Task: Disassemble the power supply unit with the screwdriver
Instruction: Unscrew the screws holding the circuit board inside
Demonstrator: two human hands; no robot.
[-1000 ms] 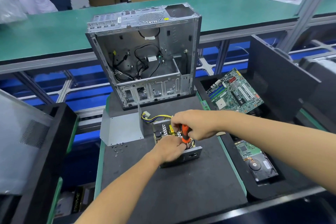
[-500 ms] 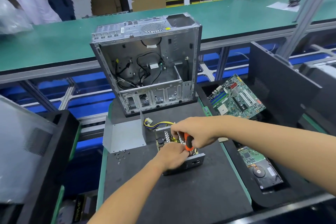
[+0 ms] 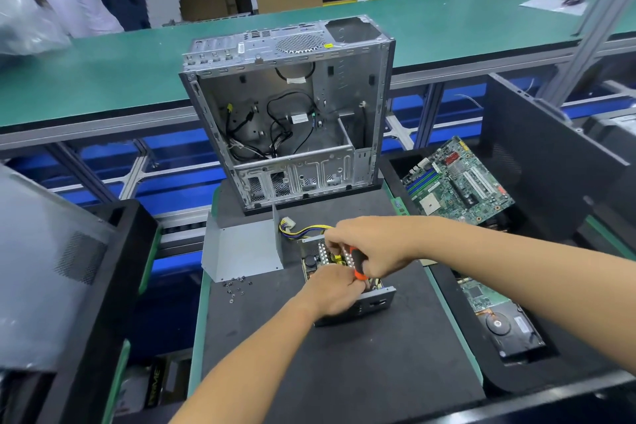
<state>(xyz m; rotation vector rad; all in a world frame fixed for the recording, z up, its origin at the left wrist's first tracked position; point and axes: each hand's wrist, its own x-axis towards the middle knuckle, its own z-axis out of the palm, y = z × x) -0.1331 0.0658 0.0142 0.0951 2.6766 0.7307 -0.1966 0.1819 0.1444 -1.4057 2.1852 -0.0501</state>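
Right grip [image 3: 370, 251] clenching screwdriver [image 3: 358, 263], left grip [image 3: 332, 291] holding power supply [image 3: 373, 301], chassis [image 3: 285, 113] behind

Two forearms enter from the bottom and right edges, both bare up to the frame edge; no sleeve, glove, watch or ring shows. Left hand [image 3: 332, 289] and right hand [image 3: 373, 246]: uncovered; fingers [image 3: 335, 243] too blurred to judge nails, apparently short and plain.
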